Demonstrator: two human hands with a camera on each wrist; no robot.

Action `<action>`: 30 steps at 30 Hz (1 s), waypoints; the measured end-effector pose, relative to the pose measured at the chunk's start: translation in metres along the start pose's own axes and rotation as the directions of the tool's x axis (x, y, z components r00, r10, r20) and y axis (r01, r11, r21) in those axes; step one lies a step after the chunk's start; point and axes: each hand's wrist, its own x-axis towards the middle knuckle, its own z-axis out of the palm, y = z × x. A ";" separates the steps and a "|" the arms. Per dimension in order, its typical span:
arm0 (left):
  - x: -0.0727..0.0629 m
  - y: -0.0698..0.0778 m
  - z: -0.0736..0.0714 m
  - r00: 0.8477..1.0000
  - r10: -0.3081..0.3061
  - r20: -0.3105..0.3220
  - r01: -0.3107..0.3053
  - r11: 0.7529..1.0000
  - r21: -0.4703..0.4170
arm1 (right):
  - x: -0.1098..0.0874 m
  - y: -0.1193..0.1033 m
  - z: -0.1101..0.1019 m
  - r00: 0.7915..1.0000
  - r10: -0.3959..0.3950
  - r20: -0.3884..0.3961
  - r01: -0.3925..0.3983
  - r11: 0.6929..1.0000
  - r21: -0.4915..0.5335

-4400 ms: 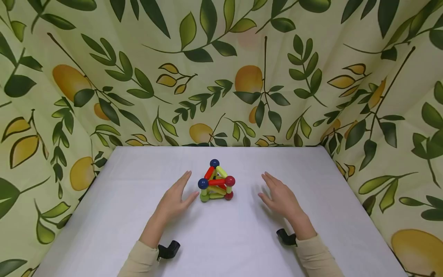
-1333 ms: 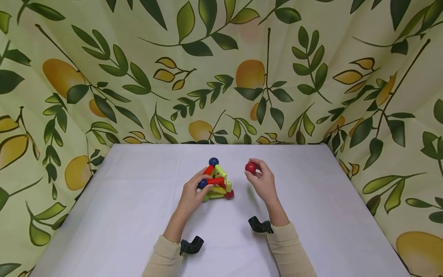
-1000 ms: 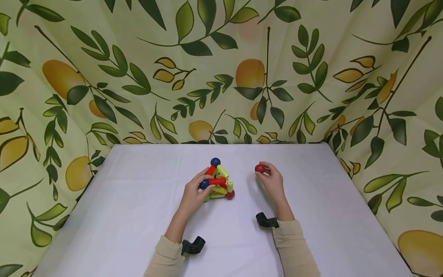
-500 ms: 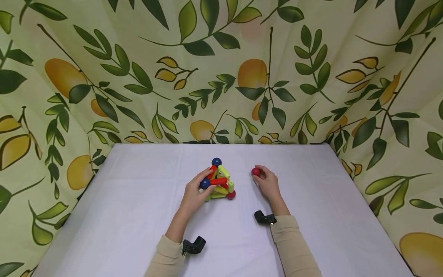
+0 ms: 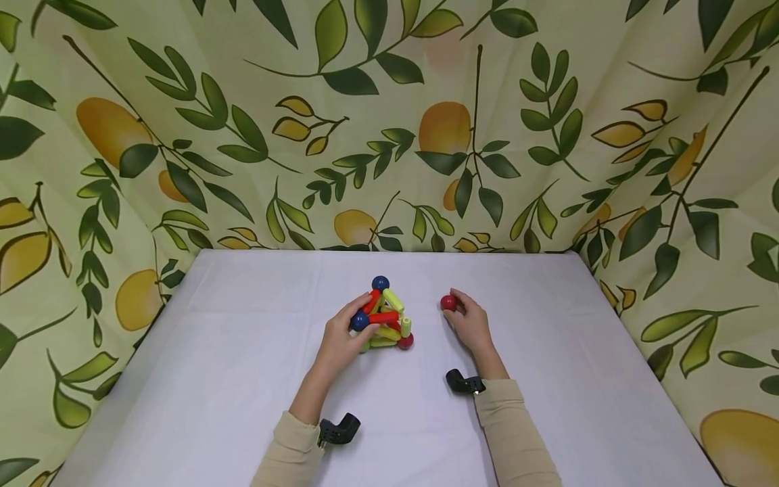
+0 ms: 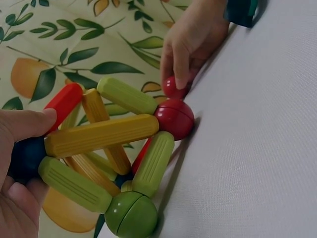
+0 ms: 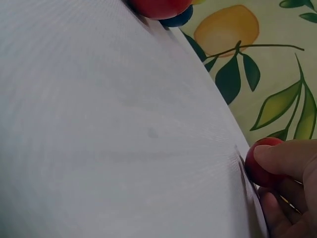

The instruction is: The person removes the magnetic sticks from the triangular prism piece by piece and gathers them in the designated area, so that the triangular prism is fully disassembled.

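Note:
A frame of magnetic rods and balls (image 5: 385, 318) stands on the white table, with red, yellow and light-green rods joined by coloured balls. My left hand (image 5: 337, 338) grips its near upper-left corner, thumb and fingers around a blue ball (image 5: 360, 320). In the left wrist view, a red ball (image 6: 174, 119) and a green ball (image 6: 131, 215) sit at lower corners. To the right of the frame, my right hand (image 5: 471, 325) pinches a loose red ball (image 5: 447, 302) low at the tabletop. A short light-green rod (image 5: 406, 327) at the frame's right corner has a bare top end.
The white cloth-covered table (image 5: 243, 379) ends at a back edge before a leaf-and-fruit patterned curtain (image 5: 365, 169), which also rises at both sides. Black wrist mounts (image 5: 341, 429) stick out inward from both sleeves.
Both hands were open beside the frame. My left hand has since gripped the blue ball corner; my right has taken the red ball off the upper-right corner and carried it right, down to the tabletop.

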 end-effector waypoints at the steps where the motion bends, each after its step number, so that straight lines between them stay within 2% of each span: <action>1: 0.000 0.000 0.000 1.000 0.002 0.000 -0.002 1.000 0.001 | 0.000 0.000 0.000 1.000 0.003 0.000 -0.003 1.000 -0.002; 5: 0.001 -0.001 0.000 1.000 0.008 -0.001 -0.008 1.000 -0.001 | -0.001 -0.002 -0.001 1.000 0.004 -0.003 -0.004 1.000 0.016; 9: 0.001 -0.001 -0.001 1.000 0.011 0.003 -0.011 1.000 -0.007 | -0.004 -0.003 -0.003 0.998 -0.019 -0.063 0.023 0.998 0.062; 13: 0.000 -0.001 -0.001 1.000 0.015 0.006 -0.015 1.000 -0.010 | -0.008 -0.005 -0.004 0.987 -0.063 -0.147 0.080 0.991 0.108; 16: 0.000 -0.001 -0.002 1.000 0.011 0.008 -0.011 1.000 -0.013 | -0.012 -0.011 -0.005 0.979 -0.122 -0.165 0.144 0.981 0.127; 24: 0.000 -0.001 -0.002 1.000 0.006 0.006 -0.006 1.000 -0.010 | -0.023 -0.035 -0.007 0.968 -0.236 -0.087 0.249 0.945 0.212; 30: 0.001 -0.002 -0.001 1.000 0.012 0.004 -0.012 1.000 -0.004 | -0.039 -0.067 -0.007 0.940 -0.340 -0.039 0.339 0.909 0.243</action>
